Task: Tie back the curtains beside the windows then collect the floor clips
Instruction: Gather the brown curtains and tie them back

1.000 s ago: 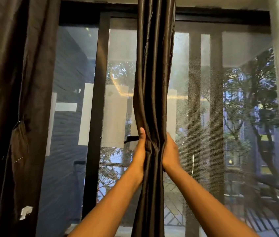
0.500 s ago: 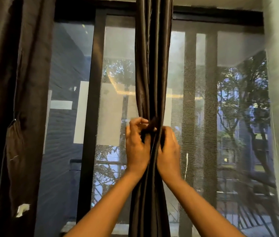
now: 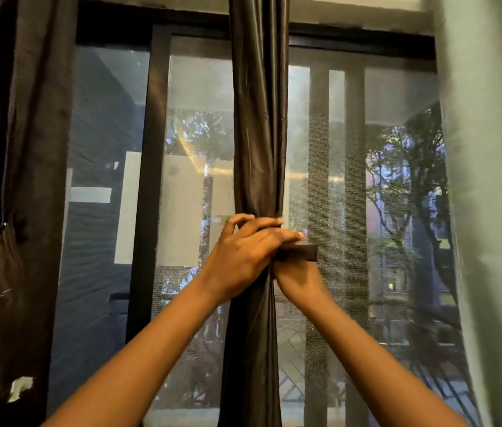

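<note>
A dark brown curtain (image 3: 259,118) hangs bunched into a narrow column in front of the window, in the middle of the head view. My left hand (image 3: 243,257) lies across the bunched cloth at mid-height, its fingers wrapped over the front. A dark tie-back strap (image 3: 300,252) sticks out to the right from under those fingers. My right hand (image 3: 300,282) sits just below the strap on the curtain's right side, partly hidden by the left hand, gripping the strap. No floor clips are in view.
A second dark curtain (image 3: 19,195) hangs along the left edge, with a white scrap (image 3: 20,388) low on it. A pale sheer curtain (image 3: 496,195) covers the right edge. Black window frames (image 3: 148,180) and mesh screens stand behind.
My left hand has crossed over the front of the curtain to the right, and the strap end now pokes out on the right. The view has tilted upward slightly.
</note>
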